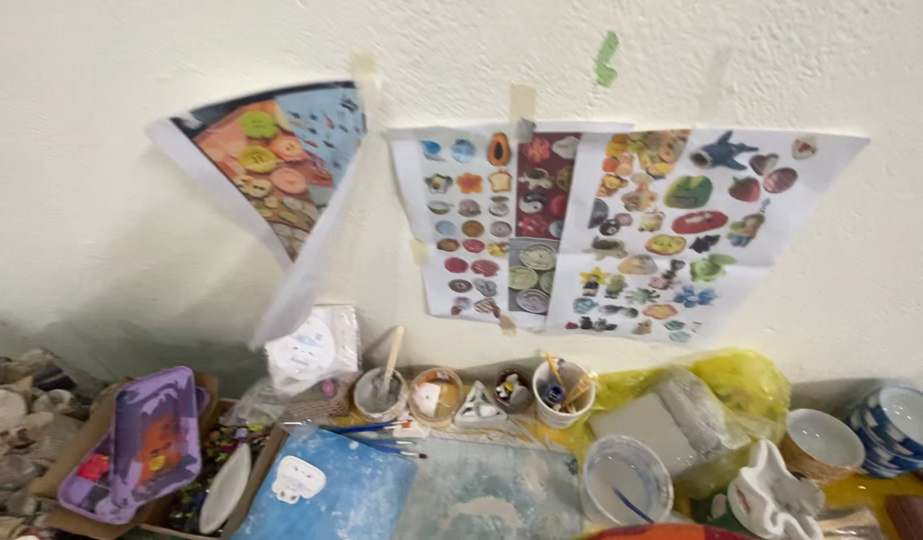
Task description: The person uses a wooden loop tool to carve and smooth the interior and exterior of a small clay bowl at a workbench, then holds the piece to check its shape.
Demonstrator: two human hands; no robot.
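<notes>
Neither hand shows, so no grip can be told; several brushes (377, 438) lie by a white cup (562, 392).

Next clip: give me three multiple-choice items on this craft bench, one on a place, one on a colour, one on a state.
1. Where do the printed sheets hang?
A. Taped to the wall
B. Flat on the bench
C. Inside the box

2. What colour is the rectangular tray at the left?
A. Green
B. Purple
C. White

3. How does the leftmost sheet hang?
A. Flat against the wall
B. Rolled into a tube
C. Partly folded over, its edge drooping

Answers:
1. A, strips of tape hold them on the white wall.
2. B, its rim and face show purple.
3. C, its right side curls away and sags.

No hands are in view.
</notes>
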